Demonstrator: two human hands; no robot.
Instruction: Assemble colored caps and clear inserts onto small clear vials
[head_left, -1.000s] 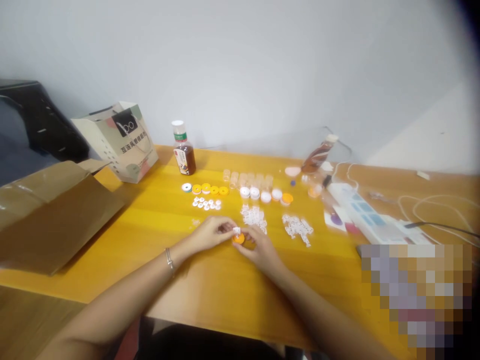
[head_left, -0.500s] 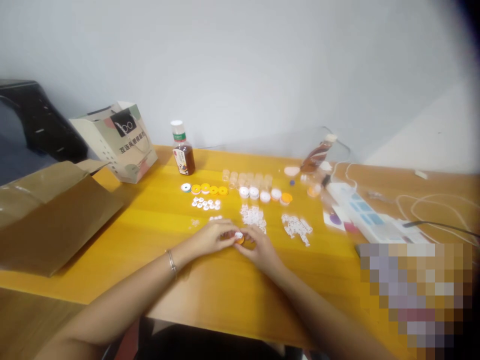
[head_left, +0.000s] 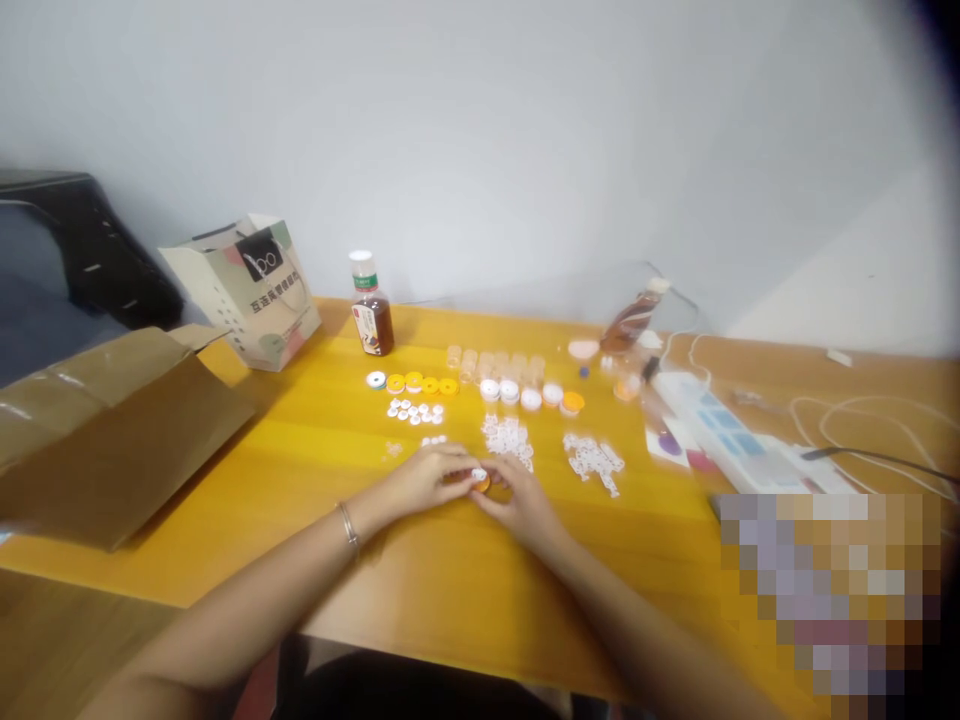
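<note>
Between my two hands is a small orange cap with a white piece on top (head_left: 480, 481). The fingers of my left hand (head_left: 433, 478) pinch it from the left, and those of my right hand (head_left: 516, 495) grip its right side. Just beyond lie small white round parts (head_left: 415, 411) and a pile of white plastic pieces (head_left: 507, 440). Farther back runs a row of yellow ring caps (head_left: 422, 383), and beside it stand white caps (head_left: 510, 391) and an orange cap (head_left: 571, 402). Clear little cups (head_left: 495, 367) are lined up behind them.
A second white pile (head_left: 592, 460) lies to the right. At the left are an open cardboard box (head_left: 142, 450) and a paper bag (head_left: 262, 300). Dark drink bottles (head_left: 373, 318) stand near the wall. A power strip (head_left: 724, 430) with cables lies on the right.
The camera view has shifted slightly. Both hands keep their hold on the orange cap in nearly the same place.
</note>
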